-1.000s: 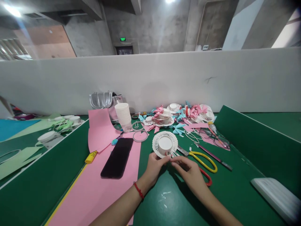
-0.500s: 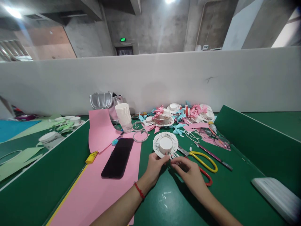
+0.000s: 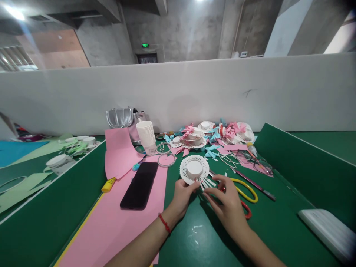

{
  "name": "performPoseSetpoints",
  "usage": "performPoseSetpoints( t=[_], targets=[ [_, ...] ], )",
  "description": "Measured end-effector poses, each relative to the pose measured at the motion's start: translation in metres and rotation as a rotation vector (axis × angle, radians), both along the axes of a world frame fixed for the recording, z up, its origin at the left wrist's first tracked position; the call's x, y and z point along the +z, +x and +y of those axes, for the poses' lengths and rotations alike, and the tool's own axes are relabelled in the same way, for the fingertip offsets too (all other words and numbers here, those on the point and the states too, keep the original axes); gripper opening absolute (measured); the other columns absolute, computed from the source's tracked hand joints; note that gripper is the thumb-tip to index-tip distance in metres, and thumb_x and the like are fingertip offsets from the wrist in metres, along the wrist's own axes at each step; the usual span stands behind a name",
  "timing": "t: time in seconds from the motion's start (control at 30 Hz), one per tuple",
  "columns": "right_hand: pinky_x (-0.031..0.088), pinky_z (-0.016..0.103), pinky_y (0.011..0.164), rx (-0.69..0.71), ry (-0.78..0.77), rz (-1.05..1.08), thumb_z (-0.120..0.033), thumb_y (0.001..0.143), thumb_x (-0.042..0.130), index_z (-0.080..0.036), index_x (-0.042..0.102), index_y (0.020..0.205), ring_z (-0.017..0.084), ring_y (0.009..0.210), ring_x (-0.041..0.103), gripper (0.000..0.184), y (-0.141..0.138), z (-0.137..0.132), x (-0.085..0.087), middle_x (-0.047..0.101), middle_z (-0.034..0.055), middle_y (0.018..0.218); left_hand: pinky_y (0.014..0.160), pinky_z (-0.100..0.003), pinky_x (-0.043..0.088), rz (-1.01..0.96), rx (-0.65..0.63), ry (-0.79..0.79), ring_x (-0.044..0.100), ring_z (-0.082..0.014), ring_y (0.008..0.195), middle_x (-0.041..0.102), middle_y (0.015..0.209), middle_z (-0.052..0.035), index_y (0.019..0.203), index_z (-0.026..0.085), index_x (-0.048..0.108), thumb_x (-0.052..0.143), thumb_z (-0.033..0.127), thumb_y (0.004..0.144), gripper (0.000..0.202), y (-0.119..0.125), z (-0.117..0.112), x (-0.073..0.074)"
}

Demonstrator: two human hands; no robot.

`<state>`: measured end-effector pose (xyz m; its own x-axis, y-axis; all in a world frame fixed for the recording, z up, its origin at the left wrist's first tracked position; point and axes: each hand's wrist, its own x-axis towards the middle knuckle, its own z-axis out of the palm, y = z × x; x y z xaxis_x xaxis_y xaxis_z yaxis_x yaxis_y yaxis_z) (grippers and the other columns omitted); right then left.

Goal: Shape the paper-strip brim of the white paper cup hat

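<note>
My left hand [image 3: 183, 194] pinches the lower edge of a white paper cup [image 3: 194, 168], its side cut into strips spread out round the base. Most of the strips are folded into a looped rim. Several loose strips [image 3: 208, 183] stick out at the lower right. Beside these, my right hand [image 3: 225, 198] has its fingers apart, with fingertips at the strip ends; whether they touch is hard to see. Scissors [image 3: 246, 190] with yellow and red handles lie partly behind the right hand.
Left of the hands, a black phone [image 3: 140, 185] lies on pink paper [image 3: 111, 222]. Stacked paper cups [image 3: 146, 135], tape rings [image 3: 167, 159] and a pile of cut-cup pieces with bows [image 3: 194, 139] stand behind. A purple pen [image 3: 254, 183] and a white box-like object [image 3: 328, 230] are at right.
My right hand's fingers have spread apart and lifted a little from the strips, which now fan out more visibly. The cup has shifted slightly left in my left hand.
</note>
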<state>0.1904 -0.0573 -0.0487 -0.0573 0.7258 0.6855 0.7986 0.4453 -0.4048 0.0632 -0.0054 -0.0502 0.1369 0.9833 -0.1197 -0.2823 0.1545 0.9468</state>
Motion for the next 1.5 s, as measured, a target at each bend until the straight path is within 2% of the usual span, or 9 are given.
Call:
performPoseSetpoints(
  t=[0.17,0.33,0.53,0.77,1.03,1.2,1.5],
  targets=[
    [0.041,0.037,0.068,-0.064,0.021,0.016,-0.019,0.077,0.048,-0.021,0.060,0.078,0.020,0.078,0.047,0.012,-0.003,-0.001,0.002,0.048,0.0096,0.100,0.059,-0.023,0.040,0.123,-0.016,0.143,0.051,-0.0124,0.059,0.062,0.064,-0.0026,0.066,0.010,0.063,0.066,0.018,0.055,0.014,0.003,-0.007,0.011],
    [0.040,0.036,0.070,-0.067,-0.116,0.142,-0.021,0.078,0.045,-0.020,0.054,0.072,0.022,0.084,0.049,0.011,0.000,0.005,-0.003,0.050,0.0083,0.089,0.051,-0.020,0.038,0.289,-0.056,0.248,0.048,-0.0110,0.053,0.060,0.059,-0.0026,0.062,0.009,0.061,0.061,0.019,0.059,0.010,0.004,-0.012,0.017],
    [0.042,0.032,0.064,-0.008,-0.276,0.324,-0.024,0.078,0.044,-0.019,0.052,0.074,0.019,0.071,0.051,0.010,0.004,0.010,-0.008,0.053,0.0056,0.076,0.050,-0.020,0.038,0.293,-0.105,0.252,0.048,-0.0104,0.052,0.059,0.057,-0.0016,0.061,0.010,0.061,0.059,0.017,0.058,0.008,0.004,-0.012,0.015],
    [0.040,0.027,0.054,0.086,-0.444,0.622,-0.034,0.074,0.049,-0.018,0.054,0.070,0.017,0.057,0.050,0.017,0.003,0.009,-0.002,0.055,0.0015,0.063,0.053,-0.020,0.039,0.228,-0.155,0.234,0.048,-0.0103,0.053,0.059,0.058,-0.0007,0.061,0.010,0.060,0.061,0.015,0.056,0.007,0.003,-0.012,0.014],
    [0.040,0.025,0.051,0.055,-0.427,0.735,-0.035,0.071,0.055,-0.016,0.053,0.066,0.015,0.054,0.049,0.020,0.000,0.007,0.007,0.053,0.0008,0.060,0.058,-0.022,0.040,0.163,-0.173,0.176,0.051,-0.0125,0.060,0.061,0.065,-0.0032,0.064,0.009,0.061,0.065,0.021,0.057,0.015,0.003,-0.012,0.015],
    [0.041,0.026,0.054,0.060,-0.419,0.746,-0.034,0.071,0.056,-0.016,0.055,0.067,0.016,0.057,0.052,0.018,0.001,0.007,0.005,0.056,0.0020,0.062,0.057,-0.022,0.039,0.140,-0.217,0.172,0.050,-0.0115,0.059,0.061,0.066,-0.0030,0.065,0.009,0.062,0.067,0.022,0.056,0.016,0.002,-0.012,0.014],
    [0.042,0.026,0.054,0.045,-0.390,0.711,-0.030,0.072,0.055,-0.016,0.055,0.068,0.015,0.057,0.052,0.015,0.000,0.007,0.002,0.057,0.0020,0.062,0.057,-0.021,0.039,0.144,-0.201,0.153,0.050,-0.0105,0.059,0.061,0.067,-0.0026,0.067,0.008,0.061,0.067,0.020,0.056,0.017,0.003,-0.009,0.009]
  ],
)
